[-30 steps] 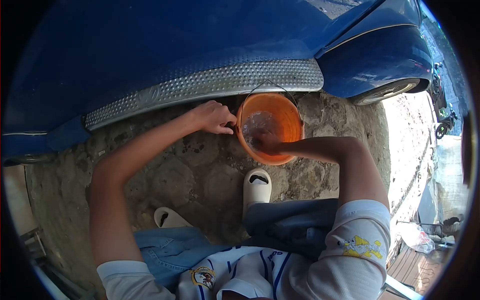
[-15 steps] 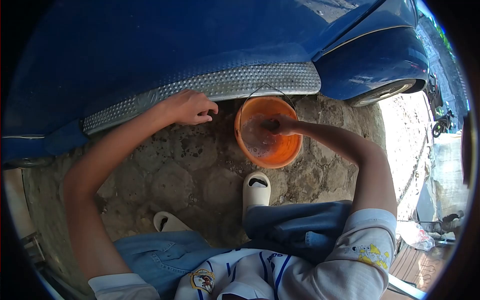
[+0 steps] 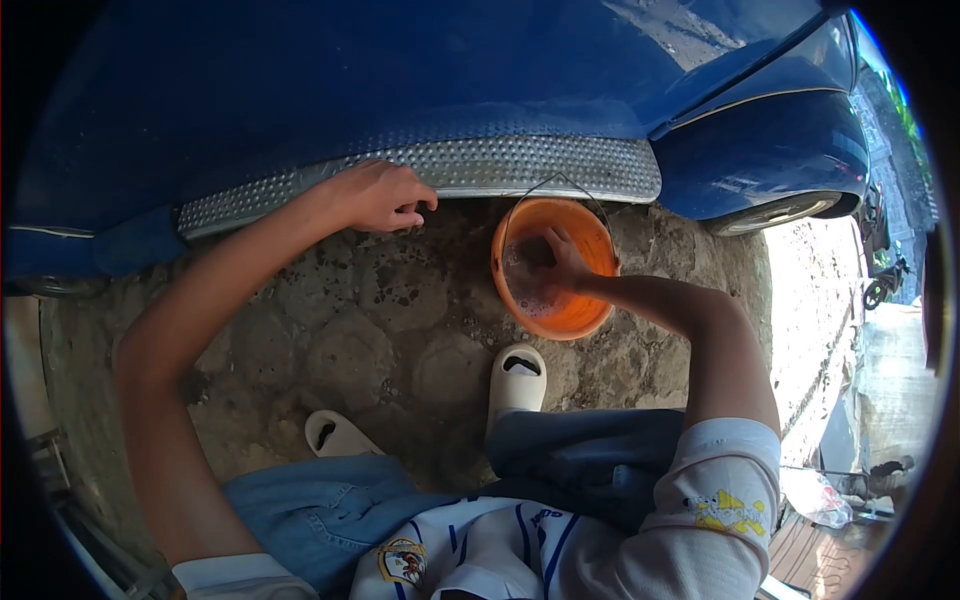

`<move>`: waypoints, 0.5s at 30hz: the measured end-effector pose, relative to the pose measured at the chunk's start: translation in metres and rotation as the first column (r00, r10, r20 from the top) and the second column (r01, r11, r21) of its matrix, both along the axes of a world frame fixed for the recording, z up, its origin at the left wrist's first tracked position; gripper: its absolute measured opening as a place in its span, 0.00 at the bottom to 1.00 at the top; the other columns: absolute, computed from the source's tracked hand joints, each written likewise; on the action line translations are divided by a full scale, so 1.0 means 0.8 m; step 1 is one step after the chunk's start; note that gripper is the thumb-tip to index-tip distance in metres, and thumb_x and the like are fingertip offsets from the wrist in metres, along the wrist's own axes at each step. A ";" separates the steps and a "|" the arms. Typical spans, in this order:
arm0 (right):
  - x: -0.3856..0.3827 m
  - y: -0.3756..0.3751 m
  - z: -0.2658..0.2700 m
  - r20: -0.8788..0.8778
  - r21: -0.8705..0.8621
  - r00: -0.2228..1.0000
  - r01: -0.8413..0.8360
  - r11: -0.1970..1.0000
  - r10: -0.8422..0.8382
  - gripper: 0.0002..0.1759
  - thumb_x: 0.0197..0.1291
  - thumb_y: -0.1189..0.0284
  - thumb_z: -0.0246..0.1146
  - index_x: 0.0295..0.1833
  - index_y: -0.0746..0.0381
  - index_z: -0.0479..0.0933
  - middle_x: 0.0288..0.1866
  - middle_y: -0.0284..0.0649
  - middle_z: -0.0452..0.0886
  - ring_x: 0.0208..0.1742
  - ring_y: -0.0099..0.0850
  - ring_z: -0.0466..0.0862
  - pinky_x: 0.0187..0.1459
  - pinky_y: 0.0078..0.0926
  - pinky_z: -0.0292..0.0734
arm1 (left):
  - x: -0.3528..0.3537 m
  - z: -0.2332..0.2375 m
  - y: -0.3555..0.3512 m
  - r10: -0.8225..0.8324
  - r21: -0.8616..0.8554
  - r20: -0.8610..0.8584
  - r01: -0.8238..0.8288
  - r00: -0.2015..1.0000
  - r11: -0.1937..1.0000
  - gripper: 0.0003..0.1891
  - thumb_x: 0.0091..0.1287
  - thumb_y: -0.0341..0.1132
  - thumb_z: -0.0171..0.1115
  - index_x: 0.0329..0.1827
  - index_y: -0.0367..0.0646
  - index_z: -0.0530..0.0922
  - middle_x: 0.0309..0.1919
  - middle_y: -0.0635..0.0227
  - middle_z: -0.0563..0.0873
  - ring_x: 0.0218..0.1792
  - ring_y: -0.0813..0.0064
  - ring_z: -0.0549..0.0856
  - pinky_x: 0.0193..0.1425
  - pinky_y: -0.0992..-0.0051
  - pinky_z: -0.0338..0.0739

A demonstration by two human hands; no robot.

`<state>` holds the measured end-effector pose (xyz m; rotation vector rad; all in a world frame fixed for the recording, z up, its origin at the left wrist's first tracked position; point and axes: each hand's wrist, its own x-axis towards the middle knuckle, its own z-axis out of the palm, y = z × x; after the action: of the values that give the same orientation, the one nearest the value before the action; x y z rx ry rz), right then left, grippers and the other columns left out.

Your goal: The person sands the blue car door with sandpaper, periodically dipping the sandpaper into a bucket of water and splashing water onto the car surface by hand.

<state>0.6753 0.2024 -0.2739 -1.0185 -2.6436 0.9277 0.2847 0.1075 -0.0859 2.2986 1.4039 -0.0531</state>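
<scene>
Soapy water fills part of an orange bucket [image 3: 596, 313] standing on the stone paving beside a blue car [image 3: 300, 80]. Inside the bucket is my right hand [image 3: 568, 262], its fingers around a dark thing, perhaps a sponge, partly hidden at the water. My left hand [image 3: 388, 196] hovers at the edge of the car's silver studded running board [image 3: 540, 165], fingers curled inward; whether anything is in them is hidden. The bucket's thin wire handle stands up toward the running board.
My two cream clogs [image 3: 517, 385] rest on the paving [image 3: 345, 360] below the bucket. At the right are the car's wheel [image 3: 775, 213], a clear plastic bag [image 3: 818, 495] and a brown slatted surface [image 3: 815, 555]. A dark motorbike shows at the far right.
The view has shifted slightly, so the bucket appears further right. My right hand has turned in the bucket, its fingers now pointing up more. My left hand stays curled near the running board.
</scene>
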 end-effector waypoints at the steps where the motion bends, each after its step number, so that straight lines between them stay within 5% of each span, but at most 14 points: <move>1: 0.001 0.001 0.003 -0.037 0.068 0.999 -0.007 0.998 0.009 0.45 0.46 0.80 0.75 0.74 0.57 0.70 0.71 0.50 0.76 0.73 0.53 0.76 0.73 0.45 0.74 | 0.000 0.001 0.001 0.009 -0.009 -0.008 -0.009 1.000 1.000 0.15 0.71 0.42 0.69 0.57 0.48 0.86 0.38 0.68 0.91 0.42 0.60 0.90 0.49 0.57 0.83; 5: 0.001 -0.009 0.003 0.029 -0.072 1.000 -0.003 0.997 0.005 0.40 0.47 0.78 0.75 0.70 0.57 0.74 0.67 0.48 0.81 0.70 0.52 0.79 0.70 0.46 0.76 | -0.002 0.001 0.005 0.005 -0.008 -0.003 -0.005 1.000 1.000 0.15 0.71 0.42 0.69 0.58 0.49 0.86 0.37 0.69 0.91 0.43 0.61 0.90 0.49 0.57 0.83; 7: 0.002 -0.017 -0.003 0.208 -0.079 0.970 -0.114 0.990 0.128 0.34 0.51 0.73 0.74 0.68 0.56 0.78 0.63 0.46 0.86 0.63 0.48 0.85 0.66 0.45 0.79 | -0.002 0.000 0.005 -0.013 0.045 0.006 0.012 1.000 0.999 0.15 0.72 0.43 0.68 0.58 0.51 0.86 0.37 0.70 0.92 0.43 0.61 0.91 0.49 0.55 0.84; 10: 0.000 -0.012 -0.002 0.172 -0.158 0.914 -0.342 0.926 0.366 0.30 0.53 0.75 0.73 0.65 0.55 0.80 0.61 0.47 0.87 0.64 0.47 0.84 0.65 0.46 0.79 | -0.001 -0.002 0.007 -0.014 0.037 0.010 0.014 1.000 0.999 0.15 0.71 0.43 0.69 0.58 0.51 0.86 0.37 0.70 0.91 0.43 0.61 0.91 0.49 0.55 0.84; 11: 0.001 -0.003 0.003 0.172 -0.157 0.914 -0.343 0.926 0.367 0.30 0.53 0.75 0.73 0.65 0.55 0.80 0.61 0.47 0.87 0.64 0.47 0.84 0.65 0.46 0.79 | -0.001 -0.001 0.006 -0.013 0.038 0.010 0.013 1.000 0.999 0.15 0.71 0.43 0.69 0.58 0.51 0.86 0.37 0.70 0.91 0.43 0.61 0.91 0.49 0.55 0.84; 13: 0.006 0.022 0.023 0.239 -0.032 0.762 -0.613 0.789 0.602 0.23 0.53 0.78 0.72 0.57 0.57 0.83 0.57 0.45 0.87 0.61 0.46 0.86 0.64 0.46 0.80 | 0.000 -0.001 0.004 0.002 -0.002 -0.007 -0.002 1.000 1.000 0.16 0.71 0.42 0.69 0.59 0.50 0.86 0.37 0.69 0.91 0.43 0.62 0.90 0.50 0.57 0.83; 15: 0.011 0.053 0.041 0.220 0.049 0.781 -0.607 0.793 0.584 0.20 0.51 0.80 0.71 0.52 0.59 0.83 0.54 0.44 0.87 0.58 0.46 0.86 0.62 0.45 0.81 | -0.003 -0.002 0.004 -0.005 0.008 -0.007 0.006 1.000 1.000 0.16 0.71 0.42 0.69 0.59 0.49 0.86 0.38 0.69 0.91 0.43 0.62 0.90 0.51 0.57 0.83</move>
<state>0.6839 0.2445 -0.2414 -0.2221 -3.2199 0.7753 0.2826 0.1106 -0.0878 2.3112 1.4038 -0.0569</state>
